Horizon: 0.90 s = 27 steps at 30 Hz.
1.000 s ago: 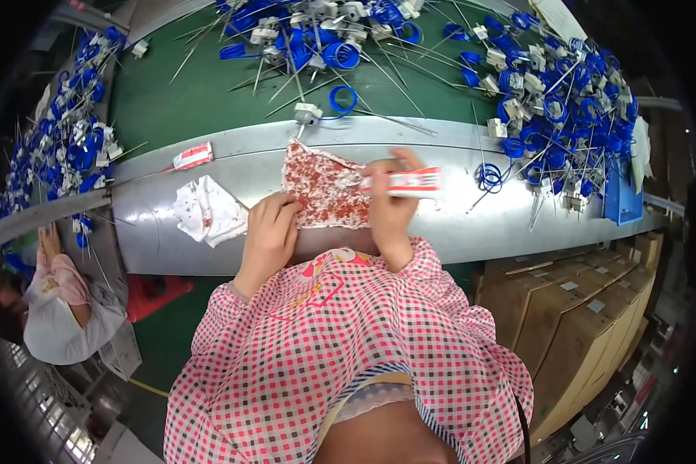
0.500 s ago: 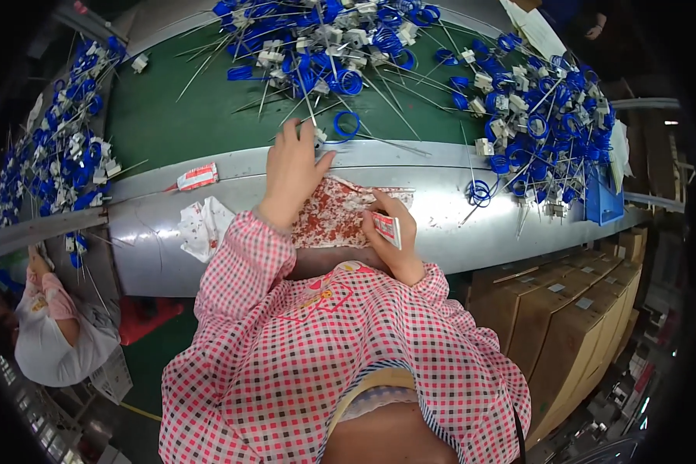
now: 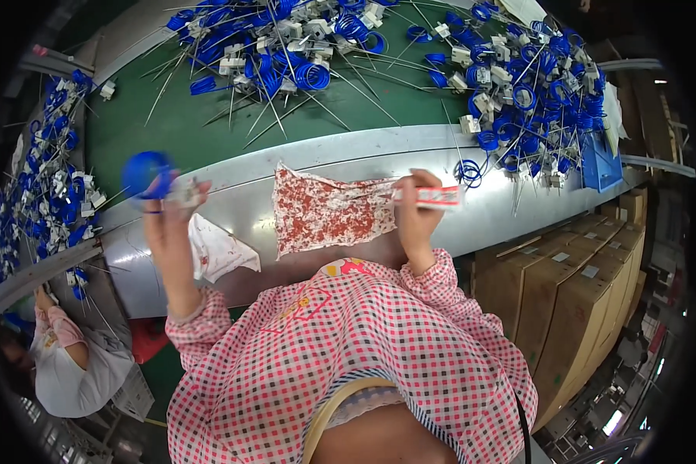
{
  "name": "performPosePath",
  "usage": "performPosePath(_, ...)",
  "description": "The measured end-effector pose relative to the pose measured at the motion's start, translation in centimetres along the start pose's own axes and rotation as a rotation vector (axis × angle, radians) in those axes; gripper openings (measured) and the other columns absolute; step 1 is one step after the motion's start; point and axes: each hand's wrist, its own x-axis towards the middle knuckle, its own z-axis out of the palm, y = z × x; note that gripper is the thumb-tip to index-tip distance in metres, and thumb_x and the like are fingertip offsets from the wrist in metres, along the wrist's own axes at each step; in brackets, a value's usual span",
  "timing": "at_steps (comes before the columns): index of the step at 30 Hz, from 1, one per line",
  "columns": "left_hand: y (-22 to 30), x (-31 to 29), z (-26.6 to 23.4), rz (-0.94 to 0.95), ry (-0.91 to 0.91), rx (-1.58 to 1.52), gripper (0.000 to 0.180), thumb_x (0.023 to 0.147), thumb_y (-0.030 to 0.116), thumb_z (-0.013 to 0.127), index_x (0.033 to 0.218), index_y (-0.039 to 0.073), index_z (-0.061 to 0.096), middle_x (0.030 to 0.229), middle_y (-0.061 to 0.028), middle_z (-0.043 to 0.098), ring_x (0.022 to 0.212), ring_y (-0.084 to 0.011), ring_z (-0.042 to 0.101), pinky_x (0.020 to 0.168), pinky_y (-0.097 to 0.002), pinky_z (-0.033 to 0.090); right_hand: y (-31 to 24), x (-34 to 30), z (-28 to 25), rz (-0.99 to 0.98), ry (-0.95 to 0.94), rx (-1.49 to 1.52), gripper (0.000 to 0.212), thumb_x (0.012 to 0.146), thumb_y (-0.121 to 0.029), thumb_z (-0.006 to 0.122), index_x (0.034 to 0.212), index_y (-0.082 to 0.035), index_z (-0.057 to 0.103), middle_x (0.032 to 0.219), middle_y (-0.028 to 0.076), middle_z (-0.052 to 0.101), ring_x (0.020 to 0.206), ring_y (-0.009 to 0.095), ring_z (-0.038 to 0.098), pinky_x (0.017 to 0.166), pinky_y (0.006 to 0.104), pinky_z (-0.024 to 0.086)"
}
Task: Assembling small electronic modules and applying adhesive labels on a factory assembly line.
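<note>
My left hand (image 3: 170, 224) is raised over the metal ledge at the left. Its fingers close on a capillary thermostat with a blue coil (image 3: 147, 175) and a pale block, all smeared by motion. My right hand (image 3: 419, 220) grips a small red and white tube (image 3: 438, 196) above the ledge, right of a cloth. That cloth (image 3: 332, 213), white and blotched with red-brown, lies spread between my hands. Beside my left wrist is a crumpled white cloth (image 3: 218, 249) with a few stains.
Heaps of similar thermostats lie on the green belt (image 3: 139, 116) ahead, at the right (image 3: 518, 93) and at the left. A blue bin (image 3: 600, 166) stands at the ledge's right end, with cardboard boxes (image 3: 564, 294) below. Another person (image 3: 77, 359) sits at the left.
My left hand has moved left from the belt's edge and now carries a thermostat. My right hand has lifted off the stained cloth, rightward, with the tube. The view has shifted slightly.
</note>
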Motion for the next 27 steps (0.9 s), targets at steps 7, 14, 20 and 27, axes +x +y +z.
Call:
performPosePath(7,-0.3,0.8,-2.7,0.088,-0.102,-0.524,0.037,0.085,0.026,0.056,0.115,0.013,0.040,0.112,-0.0108,0.047,0.078,-0.0156,0.046,0.073,-0.0279,0.043,-6.8,7.3,1.8,0.152,0.172,0.609,0.025,0.085,-0.024,0.049,0.099,-0.003,0.048,0.067,0.008,0.055,0.055,0.013,0.046,0.050,0.0234,0.038)
performPosePath(14,-1.0,0.1,6.3,0.138,-0.421,-0.527,0.049,0.070,0.004,0.064,0.108,0.012,0.035,0.088,-0.0062,0.048,0.067,-0.0108,0.046,0.056,-0.0216,0.041,-14.7,8.5,5.9,-0.050,0.006,0.834,0.031,0.089,-0.031,0.038,0.103,-0.004,0.040,0.060,0.011,0.054,0.050,0.015,0.044,0.049,0.0263,0.037)
performPosePath(20,1.3,-1.4,11.3,-0.077,-0.641,-0.598,0.057,0.064,0.001,0.070,0.107,0.009,0.032,0.083,-0.0077,0.047,0.070,-0.0106,0.046,0.059,-0.0230,0.039,-16.8,7.6,8.4,-0.192,-0.365,1.004,0.033,0.089,-0.027,0.038,0.108,-0.003,0.050,0.062,0.007,0.049,0.052,0.012,0.034,0.045,0.0248,0.028)
performPosePath(27,2.9,-1.7,11.8,-0.278,-0.889,-0.581,0.064,0.056,0.015,0.081,0.101,0.003,0.039,0.085,-0.0054,0.051,0.072,-0.0084,0.050,0.063,-0.0219,0.042,-18.1,6.5,8.6,-0.306,-0.472,0.998,0.038,0.089,-0.028,0.038,0.112,0.001,0.046,0.061,0.004,0.047,0.047,0.009,0.031,0.043,0.0222,0.027)
